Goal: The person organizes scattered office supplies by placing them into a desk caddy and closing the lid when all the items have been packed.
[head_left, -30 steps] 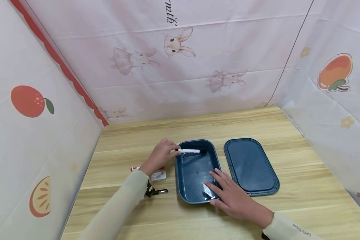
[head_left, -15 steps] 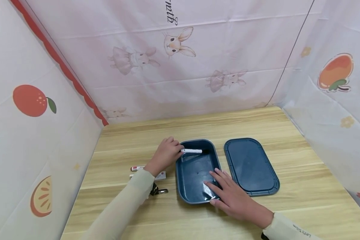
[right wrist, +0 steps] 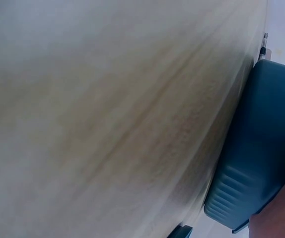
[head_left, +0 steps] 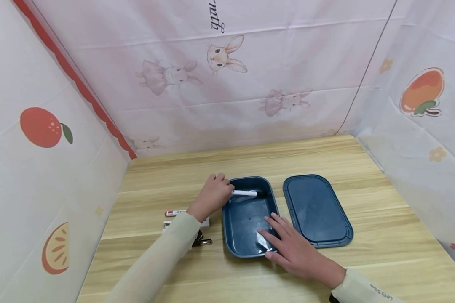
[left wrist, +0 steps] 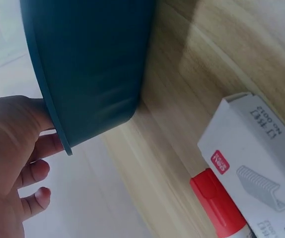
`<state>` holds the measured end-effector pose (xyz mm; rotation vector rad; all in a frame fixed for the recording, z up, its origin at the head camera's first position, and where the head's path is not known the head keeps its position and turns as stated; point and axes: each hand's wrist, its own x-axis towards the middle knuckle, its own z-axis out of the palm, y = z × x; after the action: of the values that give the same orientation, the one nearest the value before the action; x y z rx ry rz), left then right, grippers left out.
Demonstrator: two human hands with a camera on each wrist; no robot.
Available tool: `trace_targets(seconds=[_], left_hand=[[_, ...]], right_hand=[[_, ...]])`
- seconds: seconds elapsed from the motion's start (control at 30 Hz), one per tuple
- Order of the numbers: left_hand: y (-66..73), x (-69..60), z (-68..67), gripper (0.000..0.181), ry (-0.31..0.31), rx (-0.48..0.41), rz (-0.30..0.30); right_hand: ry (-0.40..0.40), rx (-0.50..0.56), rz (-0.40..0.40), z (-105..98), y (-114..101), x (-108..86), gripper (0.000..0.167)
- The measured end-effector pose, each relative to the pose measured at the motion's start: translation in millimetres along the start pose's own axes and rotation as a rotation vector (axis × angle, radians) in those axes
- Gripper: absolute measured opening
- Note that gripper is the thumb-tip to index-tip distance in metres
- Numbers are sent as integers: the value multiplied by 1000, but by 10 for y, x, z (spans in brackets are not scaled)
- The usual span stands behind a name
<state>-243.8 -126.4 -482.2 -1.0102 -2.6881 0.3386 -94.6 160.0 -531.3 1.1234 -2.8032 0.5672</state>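
Note:
My left hand (head_left: 215,194) reaches over the far left corner of the blue box (head_left: 249,219) and pinches the end of a white marker (head_left: 245,193), whose black end points right inside the box. In the left wrist view, the thumb and index finger of that hand (left wrist: 8,158) go behind the box rim (left wrist: 45,94), hiding the marker; the other fingers are bent loosely. My right hand (head_left: 297,252) rests with spread fingers over the box's near right rim. In the right wrist view, part of that hand (right wrist: 281,213) touches the box (right wrist: 261,144).
A blue lid (head_left: 318,210) lies right of the box. Left of it are a red-capped marker (head_left: 174,213), a white staple box (left wrist: 256,163), partly under my left arm in the head view, and a black stapler (head_left: 202,241). Printed cloth walls enclose the table (head_left: 227,282).
My left hand has moved slightly right, further over the box rim, and the white marker has shifted a little right and lower inside the box. My right hand has stayed in place.

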Motion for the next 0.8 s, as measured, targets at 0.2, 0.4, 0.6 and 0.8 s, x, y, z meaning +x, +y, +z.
trace_targets(seconds=[0.2,0.4,0.6,0.8], left_hand=[[28,36,1,16,-40,28,-1],[81,89,-39,17,-69,31,-22],[128,135,-27,23,-104,27,-24],[144,120,-35,23,-95,21,-36]], right_hand=[[4,-7,0,-19,-4,1,56],[1,-3,2,-26,-8,11,55],[-3,-9,3,-15,-6,20,55],[-8,6,0,-21,-13,30,56]])
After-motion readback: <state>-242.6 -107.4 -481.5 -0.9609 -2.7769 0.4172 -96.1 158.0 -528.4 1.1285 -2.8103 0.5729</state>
